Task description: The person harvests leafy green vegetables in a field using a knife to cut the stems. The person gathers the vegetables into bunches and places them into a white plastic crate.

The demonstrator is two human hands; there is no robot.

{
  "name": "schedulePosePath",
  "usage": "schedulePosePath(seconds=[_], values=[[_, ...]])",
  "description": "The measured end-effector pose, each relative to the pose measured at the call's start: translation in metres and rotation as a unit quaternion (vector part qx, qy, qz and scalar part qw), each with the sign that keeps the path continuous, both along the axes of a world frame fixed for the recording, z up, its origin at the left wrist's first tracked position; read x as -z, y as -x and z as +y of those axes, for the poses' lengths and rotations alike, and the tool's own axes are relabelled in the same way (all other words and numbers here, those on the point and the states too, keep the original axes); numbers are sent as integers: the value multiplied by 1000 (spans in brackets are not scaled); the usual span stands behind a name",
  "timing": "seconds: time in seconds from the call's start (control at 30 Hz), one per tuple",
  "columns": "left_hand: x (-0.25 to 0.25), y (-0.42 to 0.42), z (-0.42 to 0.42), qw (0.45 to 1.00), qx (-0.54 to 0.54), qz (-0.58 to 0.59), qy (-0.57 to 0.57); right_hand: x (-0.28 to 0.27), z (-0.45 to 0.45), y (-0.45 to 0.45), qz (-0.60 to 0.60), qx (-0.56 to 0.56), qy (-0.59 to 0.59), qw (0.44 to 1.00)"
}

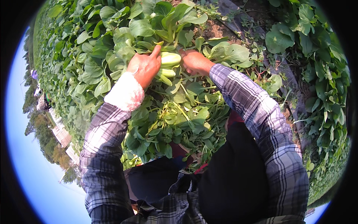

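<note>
My left hand [146, 65] is closed around a head of bok choy, whose pale green stalk bases [169, 59] point right from between its fingers. The index finger lies extended along the top. Just right of the stalk bases is my right hand [195, 61], its fingers curled; whether it grips something is hidden. Upright leafy bok choy [170, 23] grows directly beyond both hands. Below them, loose-looking leaves and stems [179, 112] cover the ground between my arms.
Dense rows of leafy greens [92, 67] spread to the left. Bare soil [214, 30] and dark plastic mulch [289, 81] run along the right, with more broad-leaved plants [310, 47] beyond. A person [42, 102] and pale crates [61, 135] are far off at the left.
</note>
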State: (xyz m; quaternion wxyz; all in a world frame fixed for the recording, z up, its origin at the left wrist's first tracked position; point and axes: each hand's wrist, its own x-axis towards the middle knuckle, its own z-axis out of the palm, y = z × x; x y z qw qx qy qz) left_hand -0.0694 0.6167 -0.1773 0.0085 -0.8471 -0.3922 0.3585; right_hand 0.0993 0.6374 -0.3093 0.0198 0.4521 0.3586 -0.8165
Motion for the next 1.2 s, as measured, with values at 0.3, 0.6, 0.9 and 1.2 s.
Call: schedulePosePath(seconds=[0.3,0.6,0.9,1.2], values=[[-25,-4,-26,991,5,-114,-75,-30,-52,-43,74,89,33,993],[-53,-46,-65,982,-32,-167,-87,-50,-39,-56,252,347,88,899],[-73,-75,-82,928,-210,-304,59,-66,-37,-81,127,373,-101,913],[-96,-73,-71,721,-365,-567,161,-87,-33,-99,182,242,-191,934]])
